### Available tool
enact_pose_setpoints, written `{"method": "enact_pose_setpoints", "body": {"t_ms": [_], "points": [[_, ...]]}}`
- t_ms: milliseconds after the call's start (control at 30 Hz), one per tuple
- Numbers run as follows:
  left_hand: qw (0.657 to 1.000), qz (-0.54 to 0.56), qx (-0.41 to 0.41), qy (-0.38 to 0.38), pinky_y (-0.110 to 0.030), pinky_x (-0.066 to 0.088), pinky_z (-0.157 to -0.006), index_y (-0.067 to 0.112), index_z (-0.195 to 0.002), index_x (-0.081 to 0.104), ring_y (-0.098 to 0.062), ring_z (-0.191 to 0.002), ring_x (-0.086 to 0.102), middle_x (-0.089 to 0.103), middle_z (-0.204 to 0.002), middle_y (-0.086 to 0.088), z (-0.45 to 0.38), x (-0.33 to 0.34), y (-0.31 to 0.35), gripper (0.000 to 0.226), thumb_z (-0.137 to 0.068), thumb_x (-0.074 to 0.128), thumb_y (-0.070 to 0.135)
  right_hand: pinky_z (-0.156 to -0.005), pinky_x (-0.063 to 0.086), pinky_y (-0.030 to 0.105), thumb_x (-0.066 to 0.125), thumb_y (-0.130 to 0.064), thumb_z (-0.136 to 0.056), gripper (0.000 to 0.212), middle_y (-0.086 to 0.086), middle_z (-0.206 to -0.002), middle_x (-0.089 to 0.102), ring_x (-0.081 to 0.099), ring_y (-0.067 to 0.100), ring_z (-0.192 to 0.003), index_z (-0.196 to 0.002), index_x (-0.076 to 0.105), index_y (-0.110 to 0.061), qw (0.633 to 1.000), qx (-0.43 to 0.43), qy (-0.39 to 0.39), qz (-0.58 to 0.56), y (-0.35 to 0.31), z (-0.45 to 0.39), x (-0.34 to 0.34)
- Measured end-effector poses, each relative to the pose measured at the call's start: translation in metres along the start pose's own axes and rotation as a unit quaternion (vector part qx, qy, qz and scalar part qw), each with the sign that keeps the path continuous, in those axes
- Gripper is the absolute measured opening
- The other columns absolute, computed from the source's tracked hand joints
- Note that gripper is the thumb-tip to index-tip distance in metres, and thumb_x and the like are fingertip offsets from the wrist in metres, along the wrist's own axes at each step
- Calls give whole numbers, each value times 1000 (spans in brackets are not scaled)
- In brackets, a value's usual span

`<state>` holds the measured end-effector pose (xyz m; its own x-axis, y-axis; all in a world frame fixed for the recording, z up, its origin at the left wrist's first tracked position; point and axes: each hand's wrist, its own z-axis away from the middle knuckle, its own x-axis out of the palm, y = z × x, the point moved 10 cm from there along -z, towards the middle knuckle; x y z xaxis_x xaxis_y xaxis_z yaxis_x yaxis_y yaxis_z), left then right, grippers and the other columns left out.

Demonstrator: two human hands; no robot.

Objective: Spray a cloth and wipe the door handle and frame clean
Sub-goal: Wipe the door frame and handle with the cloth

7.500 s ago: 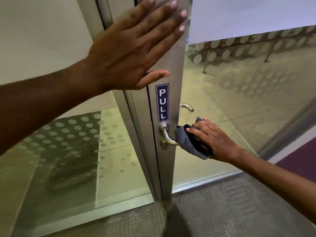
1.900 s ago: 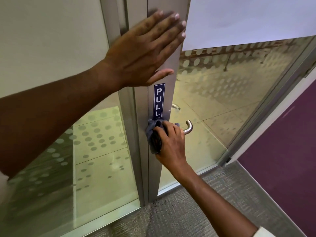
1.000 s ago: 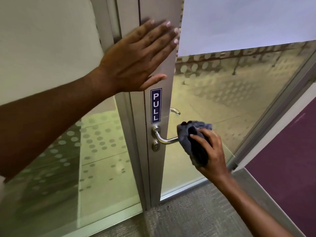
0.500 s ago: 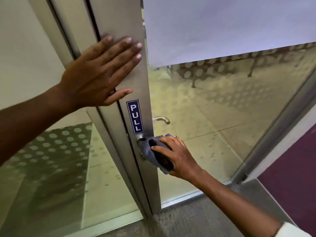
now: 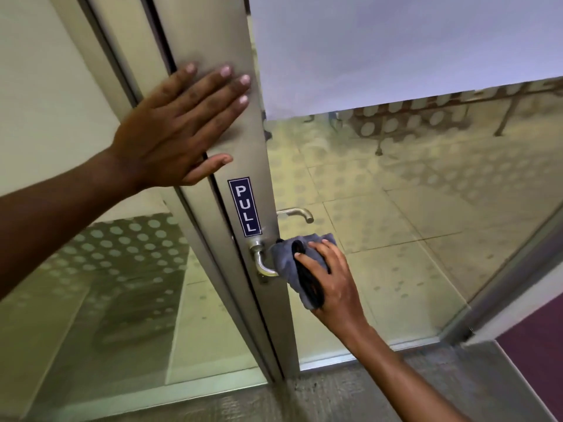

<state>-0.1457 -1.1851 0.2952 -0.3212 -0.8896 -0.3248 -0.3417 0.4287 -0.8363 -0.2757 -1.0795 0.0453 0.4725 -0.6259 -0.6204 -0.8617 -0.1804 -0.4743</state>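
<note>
A glass door with a brushed metal frame (image 5: 225,32) fills the view. Its silver lever handle (image 5: 262,263) sits just below a blue PULL sticker (image 5: 244,206). My right hand (image 5: 330,278) grips a grey-blue cloth (image 5: 286,261) wrapped around the outer part of the lever; only the handle's curved root by the frame shows. My left hand (image 5: 176,129) lies flat against the frame above the sticker, fingers spread, holding nothing. No spray bottle is in view.
A second lever (image 5: 297,213) shows through the glass on the door's far side. Dotted frosted glass panels flank the frame. Grey carpet (image 5: 350,394) lies underfoot, a purple wall (image 5: 536,339) stands at the right, and chair legs show beyond the glass.
My right hand has slid the cloth outward along the lever, away from the frame, baring the handle's root. My left hand stays flat on the frame. The view has shifted slightly.
</note>
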Motion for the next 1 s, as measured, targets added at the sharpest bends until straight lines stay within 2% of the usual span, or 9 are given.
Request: {"method": "enact_pose_setpoints", "body": {"t_ms": [100,267,400,500,567,667,733,833,1000], "points": [[1000,-11,1,-3,-48,11,-125,3,-159,14,-32,-155,14,14,-167,-16,0,1,0,78,-101,30,54,-110,41,38,62,-18,-78,57,9,-147,42,39,29,-139,-135,56,-22,992,95,45,-76,9,5,-7],[1000,-12,-1,0,-48,11,-125,3,-159,14,-32,-155,14,15,-167,-16,-1,1,-1,78,-102,29,54,-97,44,9,69,10,-73,76,-6,-143,48,44,-17,-123,-136,54,-29,929,260,136,-226,31,16,-13],[1000,-14,1,0,-49,12,-125,4,-159,12,-33,-155,15,16,-167,-17,0,2,0,78,-102,27,55,-110,43,30,70,7,-74,73,-14,-138,56,51,0,-127,-133,55,-35,867,362,183,-288,33,33,-5],[1000,-7,2,-1,-49,12,-125,3,-159,11,-33,-155,15,15,-167,-17,-1,1,0,78,-103,25,56,-94,44,5,74,5,-73,75,-11,-140,50,50,-15,-117,-129,54,-42,865,371,198,-274,18,45,-2],[1000,-1,0,1,-49,13,-126,3,-159,11,-33,-155,15,15,-167,-17,-1,1,-1,78,-103,25,56,-84,45,1,77,6,-72,76,-9,-138,43,52,-14,-113,-124,55,-45,879,359,178,-259,5,49,-2],[1000,5,-2,6,-49,12,-126,3,-159,12,-33,-155,15,16,-166,-17,0,1,-1,77,-103,27,54,-94,55,27,79,9,-68,78,-17,-131,42,56,9,-118,-120,61,-46,910,308,104,-256,-22,48,0],[1000,4,-3,9,-48,10,-127,4,-159,12,-32,-155,14,16,-167,-17,0,0,-1,75,-104,27,53,-96,55,31,77,-2,-69,73,-20,-133,43,54,11,-124,-121,61,-50,937,220,74,-260,-55,36,-6],[1000,9,-4,8,-47,10,-127,4,-159,12,-32,-155,14,16,-167,-17,0,-1,-2,72,-105,26,49,-100,52,42,65,-21,-71,63,-10,-144,37,43,17,-135,-131,57,-41,972,84,93,-200,-105,-2,-28],[1000,28,0,8,-48,15,-126,3,-158,15,-33,-155,16,18,-166,-17,-1,-5,-1,67,-107,25,44,-108,39,50,68,-18,-82,50,6,-146,38,36,33,-136,-131,58,-18,981,-57,180,-41,-140,-70,-44]]}}
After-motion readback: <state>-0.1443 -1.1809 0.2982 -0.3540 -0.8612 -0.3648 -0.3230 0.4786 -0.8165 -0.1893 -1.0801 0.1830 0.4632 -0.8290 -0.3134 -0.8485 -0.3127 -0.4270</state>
